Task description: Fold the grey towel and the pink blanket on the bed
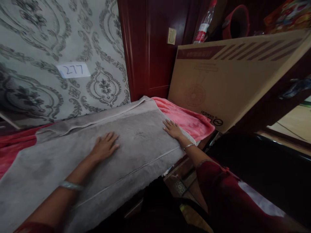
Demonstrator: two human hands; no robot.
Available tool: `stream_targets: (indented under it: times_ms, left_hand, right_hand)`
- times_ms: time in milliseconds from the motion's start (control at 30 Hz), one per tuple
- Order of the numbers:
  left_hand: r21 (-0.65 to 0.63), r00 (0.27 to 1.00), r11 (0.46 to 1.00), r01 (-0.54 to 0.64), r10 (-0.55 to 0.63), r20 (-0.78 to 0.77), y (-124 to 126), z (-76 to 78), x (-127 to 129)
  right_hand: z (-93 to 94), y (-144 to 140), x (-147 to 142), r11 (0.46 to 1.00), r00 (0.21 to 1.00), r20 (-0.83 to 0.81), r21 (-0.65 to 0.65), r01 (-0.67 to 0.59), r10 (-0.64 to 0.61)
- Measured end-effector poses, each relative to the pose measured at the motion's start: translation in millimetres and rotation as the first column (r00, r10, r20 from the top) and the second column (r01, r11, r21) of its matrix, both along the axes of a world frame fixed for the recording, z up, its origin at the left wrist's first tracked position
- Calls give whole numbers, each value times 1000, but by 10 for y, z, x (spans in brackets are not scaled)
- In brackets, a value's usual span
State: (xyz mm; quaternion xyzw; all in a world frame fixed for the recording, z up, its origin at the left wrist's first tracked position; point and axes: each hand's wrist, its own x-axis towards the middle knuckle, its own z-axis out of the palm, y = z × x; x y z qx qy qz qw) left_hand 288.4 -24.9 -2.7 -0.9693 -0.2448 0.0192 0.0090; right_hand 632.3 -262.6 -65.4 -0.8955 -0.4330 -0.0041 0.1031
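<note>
A grey plush cloth (136, 129) with a pale piped edge lies spread over a long surface in front of me, its far edge folded over along the wall. My left hand (104, 147) rests flat on the middle of it, fingers spread. Near the cloth's right end, my right hand (173, 129) also lies palm down with its fingers apart. Neither hand holds anything. Beneath the grey cloth, a pink plush cloth (184, 118) sticks out on the right, and more reddish-pink fabric shows at the far left.
Behind the cloth's right end leans a large cardboard box (218, 77). A plastic bottle (202, 30) with a red label stands beyond its top edge. Patterned wallpaper (104, 87) bears a paper (73, 70) marked 277. At the right is a black glossy surface (262, 171).
</note>
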Motion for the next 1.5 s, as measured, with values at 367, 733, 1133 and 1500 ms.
stream_targets:
  times_ms: [367, 733, 1133, 1500]
  left_hand:
    - [25, 956, 961, 276, -277, 100, -669, -438, 562]
    - [74, 953, 959, 273, -280, 119, -634, -458, 495]
    - [-25, 949, 968, 250, -240, 202, -610, -257, 712]
    - [-21, 977, 1000, -21, 25, 211, -513, -376, 2362]
  right_hand:
    - [55, 32, 11, 1000, 1000, -19, 7, 19, -19]
    - [524, 963, 276, 991, 1000, 20, 134, 14, -17]
    - [75, 1133, 559, 998, 995, -95, 50, -33, 37]
    - [19, 1154, 606, 999, 996, -71, 30, -43, 45]
